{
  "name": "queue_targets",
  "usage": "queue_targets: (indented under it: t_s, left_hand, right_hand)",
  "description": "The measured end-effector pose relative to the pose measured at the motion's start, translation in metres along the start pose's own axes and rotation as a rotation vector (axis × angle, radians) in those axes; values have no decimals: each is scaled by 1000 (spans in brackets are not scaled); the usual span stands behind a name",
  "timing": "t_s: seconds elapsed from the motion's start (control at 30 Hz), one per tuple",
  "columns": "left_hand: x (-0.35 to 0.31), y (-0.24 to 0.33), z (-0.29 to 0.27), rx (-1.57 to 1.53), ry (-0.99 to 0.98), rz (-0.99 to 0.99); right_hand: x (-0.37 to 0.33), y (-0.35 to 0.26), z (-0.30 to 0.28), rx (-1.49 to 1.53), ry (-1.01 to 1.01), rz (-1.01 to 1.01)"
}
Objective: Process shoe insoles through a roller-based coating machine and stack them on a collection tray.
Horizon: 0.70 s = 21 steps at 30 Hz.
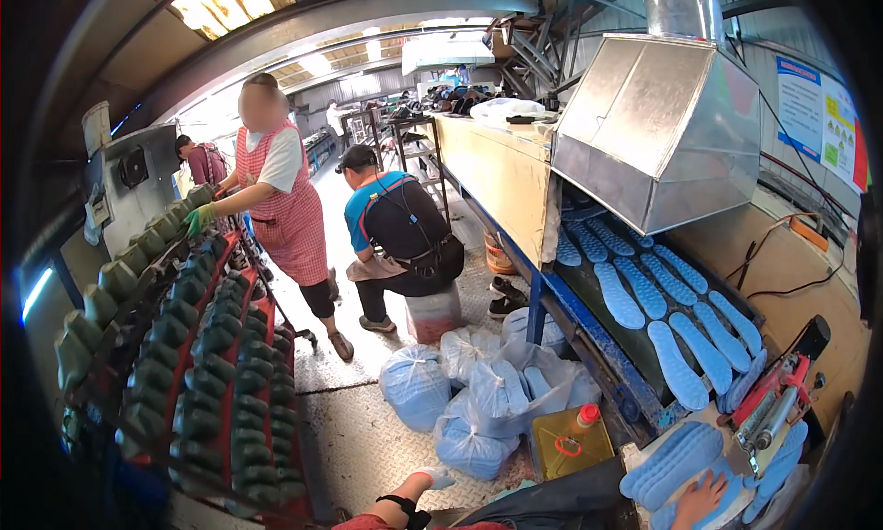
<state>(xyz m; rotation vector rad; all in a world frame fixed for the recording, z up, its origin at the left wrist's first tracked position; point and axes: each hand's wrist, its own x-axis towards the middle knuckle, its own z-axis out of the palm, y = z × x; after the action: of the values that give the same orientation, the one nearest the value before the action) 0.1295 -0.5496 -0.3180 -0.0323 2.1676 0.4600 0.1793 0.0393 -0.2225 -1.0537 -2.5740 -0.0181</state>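
My right hand (702, 502) lies on light blue insoles (713, 512) at the lower right, fingers stretched out and apart. Just beyond it rests a stack of ribbed blue insoles (671, 464) on a small worktop. Near the bottom centre, my left hand (416, 486) reaches out from a red sleeve, with a black band round the wrist. Something pale grey-blue shows at its fingertips; how the fingers sit is too small to make out. A red and silver clamp-like device (777, 401) stands behind the insole stack.
Blue insoles (667, 286) lie in rows on a dark conveyor under a metal hood (644, 116). Bagged insoles (478, 392) and a yellow can (572, 444) sit on the floor. Racks of dark shoe lasts (184, 346) fill the left. One person (285, 180) stands there; another (400, 222) sits.
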Motion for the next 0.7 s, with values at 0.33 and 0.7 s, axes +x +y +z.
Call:
queue_targets:
  t_s: [0.33, 0.7]
  left_hand:
    - [8, -15, 12, 89, -89, -21]
    - [21, -1, 16, 137, -159, -113]
  right_hand:
    - [0, 4, 0, -12, 1, 4]
    - [-1, 7, 5, 4, 27, -14]
